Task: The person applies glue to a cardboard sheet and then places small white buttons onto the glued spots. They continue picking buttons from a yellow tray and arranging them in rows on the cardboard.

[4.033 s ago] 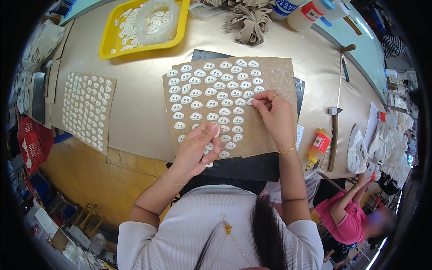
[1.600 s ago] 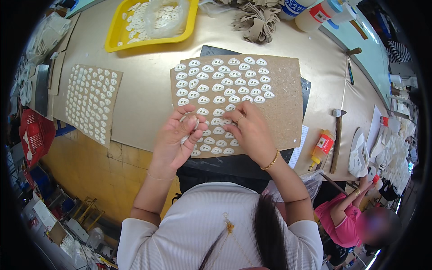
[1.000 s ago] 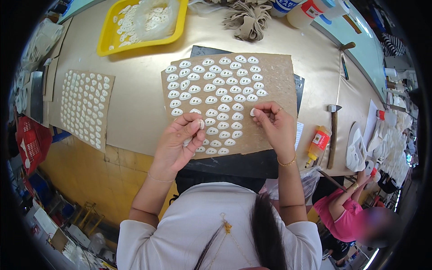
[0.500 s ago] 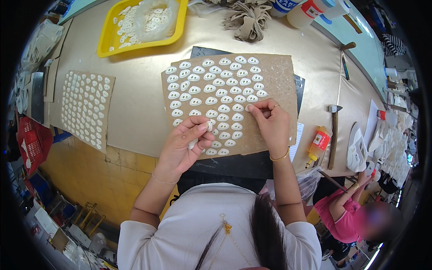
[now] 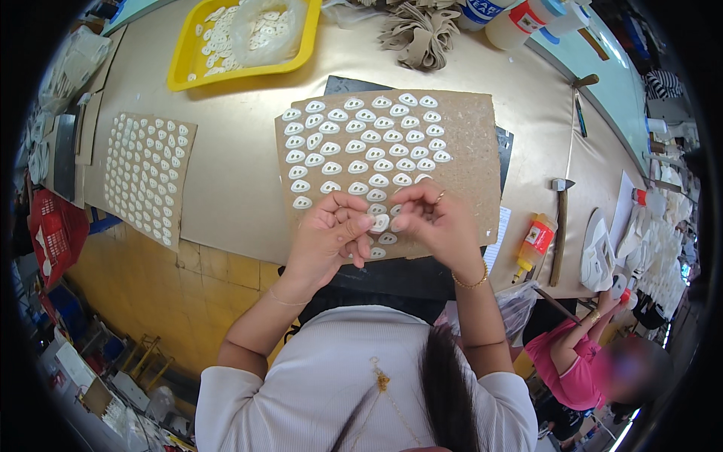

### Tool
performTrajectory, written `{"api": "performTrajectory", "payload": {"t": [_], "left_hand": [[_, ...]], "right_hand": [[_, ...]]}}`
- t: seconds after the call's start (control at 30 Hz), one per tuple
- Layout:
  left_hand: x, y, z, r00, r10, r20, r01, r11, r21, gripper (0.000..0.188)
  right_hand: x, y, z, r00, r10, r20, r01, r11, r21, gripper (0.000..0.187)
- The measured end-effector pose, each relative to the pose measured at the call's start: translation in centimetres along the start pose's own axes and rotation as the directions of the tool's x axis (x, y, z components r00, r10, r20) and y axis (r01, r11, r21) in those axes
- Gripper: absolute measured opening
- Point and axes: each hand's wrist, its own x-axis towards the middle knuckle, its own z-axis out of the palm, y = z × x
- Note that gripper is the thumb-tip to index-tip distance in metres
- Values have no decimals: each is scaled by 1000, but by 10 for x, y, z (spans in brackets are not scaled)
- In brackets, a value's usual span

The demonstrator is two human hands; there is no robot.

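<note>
My left hand (image 5: 337, 235) is closed, holding a small white rounded-triangular two-holed piece (image 5: 379, 223) between thumb and fingertips. Just right of that piece is my right hand (image 5: 443, 230), slightly blurred, its thumb and forefinger apart with nothing seen between them. Both hands hover over the near part of a brown board (image 5: 463, 143). Rows of similar white pieces (image 5: 374, 154) lie spaced out on the board, and the hands hide some of them. Under the board, a dark sheet (image 5: 358, 87) shows at its edges.
A yellow tray (image 5: 248, 77) with loose white pieces and a plastic bag stands at the back left. Another board (image 5: 186, 158) of pieces lies left. A glue bottle (image 5: 536, 239) and a hammer (image 5: 559, 226) lie right. A co-worker in pink (image 5: 565, 354) is at lower right.
My right hand has left the board's right side and moved down and left, its fingers parting. My left hand has moved right, bringing a white piece forward between its fingertips.
</note>
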Motion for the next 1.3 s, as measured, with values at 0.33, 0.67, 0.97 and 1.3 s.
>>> {"api": "performTrajectory", "payload": {"t": [0.33,0.67,0.97,1.3], "left_hand": [[-9,0,-2,981,-115,159,160,938,-308,24],[-14,12,17,990,-55,131,81,976,-200,65],[-12,16,12,994,-101,46,107,981,-159,60],[-12,16,22,992,-22,121,48,976,-212,78]], "right_hand": [[-5,5,-29,978,54,-201,27,925,380,15],[-3,30,-30,955,142,-261,-100,980,171,16],[2,14,-23,948,188,-258,-243,948,-203,16],[2,24,-10,890,-328,-318,-5,689,-725,16]]}}
